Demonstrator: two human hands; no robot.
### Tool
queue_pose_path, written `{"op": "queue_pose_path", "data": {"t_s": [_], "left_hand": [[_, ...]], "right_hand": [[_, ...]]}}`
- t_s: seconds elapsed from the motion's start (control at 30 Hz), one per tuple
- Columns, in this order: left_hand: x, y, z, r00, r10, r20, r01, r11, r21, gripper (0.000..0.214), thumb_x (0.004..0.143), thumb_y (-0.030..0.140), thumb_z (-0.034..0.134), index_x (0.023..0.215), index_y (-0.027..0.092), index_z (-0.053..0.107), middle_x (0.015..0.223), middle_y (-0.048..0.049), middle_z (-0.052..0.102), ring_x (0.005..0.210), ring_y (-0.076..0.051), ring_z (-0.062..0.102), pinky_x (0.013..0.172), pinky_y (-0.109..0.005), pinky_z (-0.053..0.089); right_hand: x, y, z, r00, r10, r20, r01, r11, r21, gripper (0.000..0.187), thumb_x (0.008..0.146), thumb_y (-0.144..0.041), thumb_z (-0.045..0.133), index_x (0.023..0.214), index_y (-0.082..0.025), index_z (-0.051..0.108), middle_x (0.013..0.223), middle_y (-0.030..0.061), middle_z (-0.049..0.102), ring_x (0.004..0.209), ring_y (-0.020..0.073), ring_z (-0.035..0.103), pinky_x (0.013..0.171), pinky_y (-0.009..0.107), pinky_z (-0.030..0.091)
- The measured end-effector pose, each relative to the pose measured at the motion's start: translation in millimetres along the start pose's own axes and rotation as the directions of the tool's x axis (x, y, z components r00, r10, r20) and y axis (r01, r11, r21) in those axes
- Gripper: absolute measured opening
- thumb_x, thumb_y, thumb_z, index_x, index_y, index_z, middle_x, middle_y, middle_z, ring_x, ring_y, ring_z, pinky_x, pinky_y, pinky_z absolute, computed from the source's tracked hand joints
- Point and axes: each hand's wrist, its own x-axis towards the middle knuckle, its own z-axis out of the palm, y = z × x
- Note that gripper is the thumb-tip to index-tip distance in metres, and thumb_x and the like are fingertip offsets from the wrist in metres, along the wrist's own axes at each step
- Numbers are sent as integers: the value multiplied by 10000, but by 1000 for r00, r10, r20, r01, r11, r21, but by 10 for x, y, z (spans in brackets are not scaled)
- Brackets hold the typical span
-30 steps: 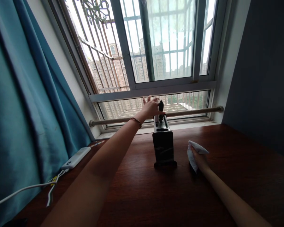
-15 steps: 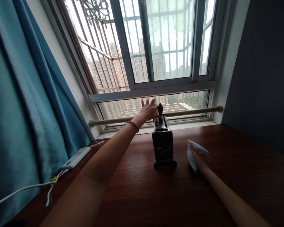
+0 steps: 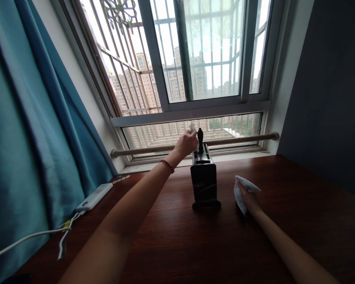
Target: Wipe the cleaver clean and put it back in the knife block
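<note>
Dark red-brown wooden desk, glossy, set against a barred window with tall buildings beyond; blue curtain on the left, a metal rail crossing low over the panes.

Container: a black holder with a slotted top, upright near mid-desk, narrow face toward the viewer. One black handle stands up out of its top; whatever lies below in the slots is hidden. Slots nearest the viewer show as dark gaps.

Grip, left hand: at the far left of the holder's top, just beside the black handle. Fingers curled in, apparently around a pale piece whose tip pokes up above the fist; its lower part is mostly covered. Thin bracelet on that wrist.

Grip, right hand: to the right of the holder, well apart from it, fingers closed on a folded whitish cloth. Dark patch under the cloth, shadow or object, cannot tell.

Markings: white box by the curtain carries a dark round mark, too small to read. White cable near it, with a yellow tag.
</note>
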Motion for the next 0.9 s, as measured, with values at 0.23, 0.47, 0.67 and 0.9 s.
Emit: {"op": "queue_pose_path", "data": {"t_s": [0.23, 0.47, 0.67, 0.9], "left_hand": [[-112, 129, 84, 995, -90, -47, 86, 994, -65, 471, 748, 293, 484, 1182, 159, 359, 1068, -172, 452, 776, -280, 573, 610, -386, 474], [-124, 108, 143, 993, -98, -61, 87, 982, -166, 475, 748, 222, 464, 1201, 155, 341, 1102, -181, 432, 837, -301, 564, 649, -406, 472], [-105, 92, 294, 962, -235, -135, 110, 793, -599, 728, 737, 128, 459, 1329, 231, 48, 1175, -129, 443, 975, -214, 521, 781, -336, 446], [85, -2, 434, 947, -314, 69, 231, 516, -825, 300, 657, 102, 458, 957, 118, 449, 750, -32, 531, 655, -130, 533, 583, -250, 454]], "right_hand": [[-15, -35, -8, 1000, -14, -5, 14, 1000, -1, 515, 641, -558, 566, 922, -130, 616, 953, 102, 613, 939, 265, 550, 833, 323, 396], [-98, -142, -30, 1000, -6, -5, 6, 1000, -11, 535, 648, -562, 554, 936, -113, 601, 1018, 119, 591, 1012, 265, 515, 854, 310, 381], [-123, -170, -36, 1000, -2, 4, 2, 1000, -18, 529, 652, -568, 547, 924, -117, 600, 1007, 119, 594, 1002, 270, 522, 845, 317, 386], [-81, -132, -25, 1000, -6, 4, 6, 1000, -14, 518, 637, -579, 559, 909, -139, 597, 992, 108, 599, 1000, 278, 521, 874, 329, 369]]}}
